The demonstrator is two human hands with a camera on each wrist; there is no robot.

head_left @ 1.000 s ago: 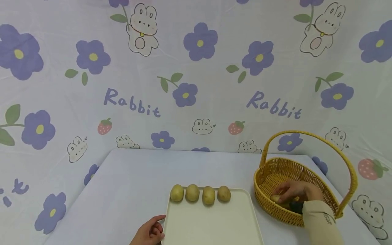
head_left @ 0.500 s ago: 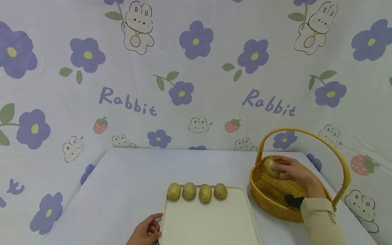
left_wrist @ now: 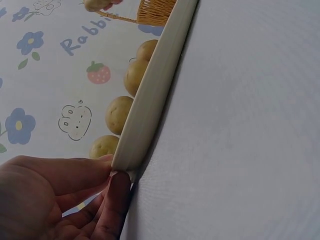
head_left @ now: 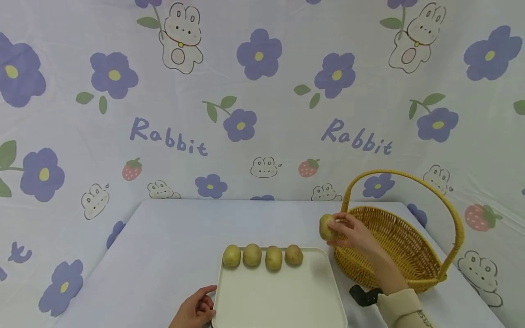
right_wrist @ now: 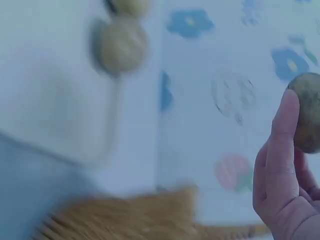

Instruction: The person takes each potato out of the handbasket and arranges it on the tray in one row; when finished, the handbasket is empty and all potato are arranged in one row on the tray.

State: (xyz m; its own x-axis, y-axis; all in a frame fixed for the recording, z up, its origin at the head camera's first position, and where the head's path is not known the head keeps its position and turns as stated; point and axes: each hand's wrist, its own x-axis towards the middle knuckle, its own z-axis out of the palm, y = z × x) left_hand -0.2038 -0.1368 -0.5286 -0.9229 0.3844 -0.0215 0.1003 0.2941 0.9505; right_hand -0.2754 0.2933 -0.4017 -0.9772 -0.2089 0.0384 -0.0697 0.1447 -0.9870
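My right hand (head_left: 354,234) holds a yellowish-brown potato (head_left: 326,228) between thumb and fingers, in the air between the tray and the basket. In the right wrist view, this potato (right_wrist: 309,112) is cut off by the right edge. Several potatoes (head_left: 252,255) lie in a row along the far edge of a cream rectangular tray (head_left: 279,296). My left hand (head_left: 194,307) is at the tray's left side. The left wrist view shows its fingers (left_wrist: 75,175) pinching the tray's rim (left_wrist: 150,95); the other fingers are loosely bent.
A yellow wicker basket (head_left: 352,269) with a tall arched handle (head_left: 453,214) stands right of the tray, partly behind my right forearm. A black device (head_left: 365,296) is on my right wrist. A rabbit-and-flower printed cloth (head_left: 262,136) hangs behind the white table (head_left: 184,228).
My right hand has lifted the potato out of the basket and carried it left, past the basket's rim. The left hand stays at the tray. The head view has shifted slightly.
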